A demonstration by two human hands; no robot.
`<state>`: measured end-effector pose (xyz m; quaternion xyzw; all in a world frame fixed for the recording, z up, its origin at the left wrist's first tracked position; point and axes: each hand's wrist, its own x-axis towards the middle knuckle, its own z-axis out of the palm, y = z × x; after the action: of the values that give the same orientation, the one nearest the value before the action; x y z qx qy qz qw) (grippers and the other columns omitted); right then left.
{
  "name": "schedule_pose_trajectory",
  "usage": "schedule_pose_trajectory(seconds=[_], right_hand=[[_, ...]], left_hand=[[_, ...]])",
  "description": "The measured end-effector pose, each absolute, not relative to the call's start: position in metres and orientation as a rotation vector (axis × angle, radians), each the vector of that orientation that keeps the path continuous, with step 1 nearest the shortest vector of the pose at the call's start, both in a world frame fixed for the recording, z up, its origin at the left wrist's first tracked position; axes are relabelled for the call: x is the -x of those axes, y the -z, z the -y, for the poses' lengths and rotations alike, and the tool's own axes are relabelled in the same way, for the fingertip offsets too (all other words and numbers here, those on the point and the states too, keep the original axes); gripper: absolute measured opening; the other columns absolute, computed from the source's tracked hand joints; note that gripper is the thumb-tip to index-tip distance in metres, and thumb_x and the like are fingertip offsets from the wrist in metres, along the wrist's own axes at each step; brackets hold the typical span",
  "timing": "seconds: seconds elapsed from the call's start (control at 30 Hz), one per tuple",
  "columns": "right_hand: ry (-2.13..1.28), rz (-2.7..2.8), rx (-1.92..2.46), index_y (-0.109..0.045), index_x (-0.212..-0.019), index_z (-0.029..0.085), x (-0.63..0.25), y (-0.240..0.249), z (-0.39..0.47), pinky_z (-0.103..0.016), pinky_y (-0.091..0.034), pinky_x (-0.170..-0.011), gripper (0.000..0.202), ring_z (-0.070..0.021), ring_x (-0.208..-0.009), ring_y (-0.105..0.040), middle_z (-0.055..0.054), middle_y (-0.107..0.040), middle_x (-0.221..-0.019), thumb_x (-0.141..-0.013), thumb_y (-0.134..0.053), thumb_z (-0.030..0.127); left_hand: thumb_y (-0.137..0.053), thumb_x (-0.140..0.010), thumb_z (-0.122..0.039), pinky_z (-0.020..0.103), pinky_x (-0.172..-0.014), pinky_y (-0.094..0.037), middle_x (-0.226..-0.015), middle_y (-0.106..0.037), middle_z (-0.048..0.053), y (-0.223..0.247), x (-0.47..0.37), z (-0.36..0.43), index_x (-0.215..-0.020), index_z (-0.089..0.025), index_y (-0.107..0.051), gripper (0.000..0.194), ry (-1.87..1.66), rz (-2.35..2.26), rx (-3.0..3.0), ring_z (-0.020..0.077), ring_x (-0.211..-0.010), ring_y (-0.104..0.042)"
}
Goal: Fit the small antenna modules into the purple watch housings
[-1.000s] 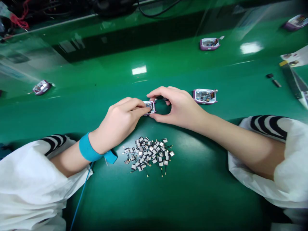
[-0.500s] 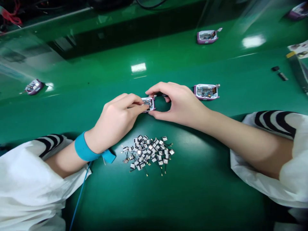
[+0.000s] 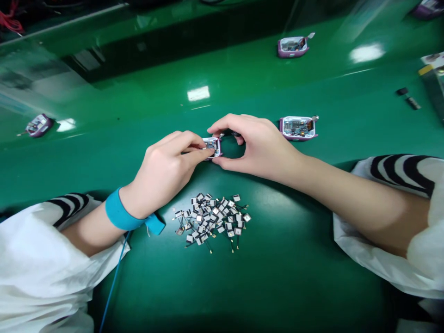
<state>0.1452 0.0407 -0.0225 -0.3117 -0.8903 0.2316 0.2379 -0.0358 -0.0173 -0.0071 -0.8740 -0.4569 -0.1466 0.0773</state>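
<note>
A purple smartwatch case, its back off and circuit board showing, lies between my hands on the green table. My left hand, with a blue wrist strap on, has its fingertips and thumb closed at the case, over the board. Part of the board is hidden under them. My right hand grips the case's right side between index finger and thumb. Something small and dark shows by its curled fingers; I cannot make out its kind. Closer to me lies a pile of small square parts with thin black leads.
Another open watch case sits right of my right hand. Farther back are a second case and, at far left, a third. A small black piece and a box-like edge are at right. A blue cord runs from my strap.
The view has shifted slightly, so the table's things sit a little differently in the picture. Both hands keep the same hold on the watch case.
</note>
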Motion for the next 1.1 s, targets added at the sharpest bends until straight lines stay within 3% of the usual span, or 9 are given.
schedule_pose_trajectory(seconds=[1.1], right_hand=[[-0.664, 2.459, 0.861, -0.053, -0.098, 0.021, -0.1457, 0.0217, -0.0406, -0.030, -0.044, -0.072, 0.028, -0.0151, -0.082, -0.055, -0.001, -0.060, -0.098, -0.072, -0.057, 0.031]], left_hand=[[-0.042, -0.087, -0.022, 0.028, -0.067, -0.048, -0.089, -0.062, 0.001, 0.0062, 0.0356, 0.0172, -0.089, -0.025, -0.063, 0.022, 0.469, 1.432, 2.650, 0.0160, -0.078, -0.057]])
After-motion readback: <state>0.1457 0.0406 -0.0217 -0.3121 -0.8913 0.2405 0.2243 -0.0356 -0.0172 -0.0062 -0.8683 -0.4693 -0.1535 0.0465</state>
